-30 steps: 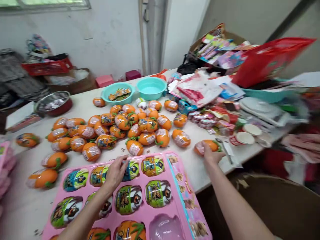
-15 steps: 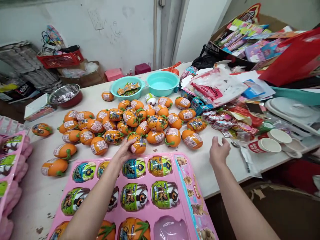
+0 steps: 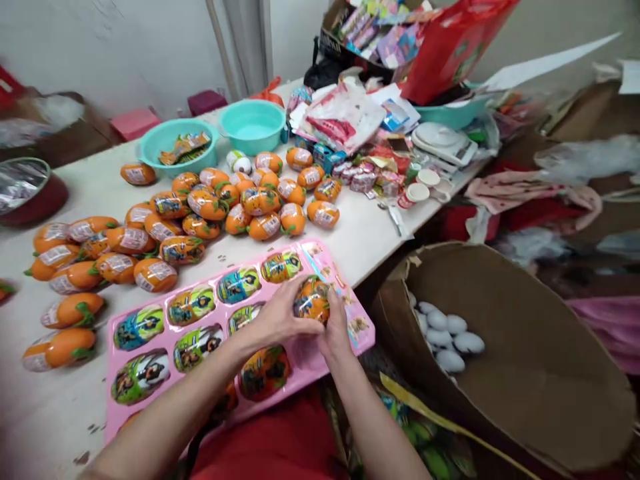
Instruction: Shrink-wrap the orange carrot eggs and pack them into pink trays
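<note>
An orange toy egg (image 3: pixel 313 300) with a printed wrapper is held between both my hands, above the front right part of a pink moulded tray (image 3: pixel 111 380). My left hand (image 3: pixel 285 312) closes on it from the left, thumb underneath. My right hand (image 3: pixel 336 325) grips its right side. Below them is a tray hollow (image 3: pixel 306 353) with no egg visible in it, partly covered by my hands. Wrapped eggs in blue, yellow, green and orange fill the other visible hollows, such as a green egg (image 3: pixel 141 377). My forearms hide part of the front row.
Many orange eggs (image 3: pixel 117 265) lie loose behind the tray. Two turquoise basins (image 3: pixel 253 127) and a dark red bowl (image 3: pixel 50 200) stand farther back. Packets, paper cups (image 3: pixel 414 195) and bags crowd the right side. Beyond the table edge, a large cardboard box (image 3: pixel 540 373) holds white eggs (image 3: pixel 440 337).
My left hand has carried the orange egg from the pile to the tray's front right. My right hand has come in from the right and now grips it too. The view has swung right.
</note>
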A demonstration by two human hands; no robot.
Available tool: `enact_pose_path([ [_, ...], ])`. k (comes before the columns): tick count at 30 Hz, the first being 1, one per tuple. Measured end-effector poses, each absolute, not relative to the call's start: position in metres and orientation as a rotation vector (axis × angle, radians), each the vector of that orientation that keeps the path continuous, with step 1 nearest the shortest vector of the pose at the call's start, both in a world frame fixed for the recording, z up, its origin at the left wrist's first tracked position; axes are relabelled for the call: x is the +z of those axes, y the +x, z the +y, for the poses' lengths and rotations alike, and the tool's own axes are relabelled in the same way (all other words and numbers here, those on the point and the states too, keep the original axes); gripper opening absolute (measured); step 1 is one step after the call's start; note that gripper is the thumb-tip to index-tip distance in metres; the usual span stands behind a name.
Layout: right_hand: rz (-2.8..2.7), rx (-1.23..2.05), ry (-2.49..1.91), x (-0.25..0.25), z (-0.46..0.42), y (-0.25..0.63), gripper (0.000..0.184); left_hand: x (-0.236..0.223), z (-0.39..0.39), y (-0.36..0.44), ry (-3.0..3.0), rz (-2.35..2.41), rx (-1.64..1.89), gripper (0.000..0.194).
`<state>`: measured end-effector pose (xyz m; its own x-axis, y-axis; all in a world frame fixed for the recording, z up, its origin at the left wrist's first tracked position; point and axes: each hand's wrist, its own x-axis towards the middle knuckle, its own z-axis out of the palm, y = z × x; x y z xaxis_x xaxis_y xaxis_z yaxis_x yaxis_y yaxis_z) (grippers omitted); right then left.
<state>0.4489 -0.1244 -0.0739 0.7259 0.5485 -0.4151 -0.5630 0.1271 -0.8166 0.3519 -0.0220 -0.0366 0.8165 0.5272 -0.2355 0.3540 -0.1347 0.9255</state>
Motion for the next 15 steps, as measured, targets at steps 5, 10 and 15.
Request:
enact_pose_path([
  [5,0.271,0.459,-1.442,-0.104,-0.206,0.446,0.056,-0.059,-0.052,0.359,2.131,0.525,0.097,0.072],
  [10,0.539,0.718,-1.346,-0.158,-0.235,0.418,0.054,-0.113,-0.102,0.346,2.443,0.452,0.049,0.054],
  [15,0.409,0.45,-1.546,-0.173,-0.23,0.405,0.047,-0.124,-0.116,0.346,2.661,0.468,-0.119,0.043],
])
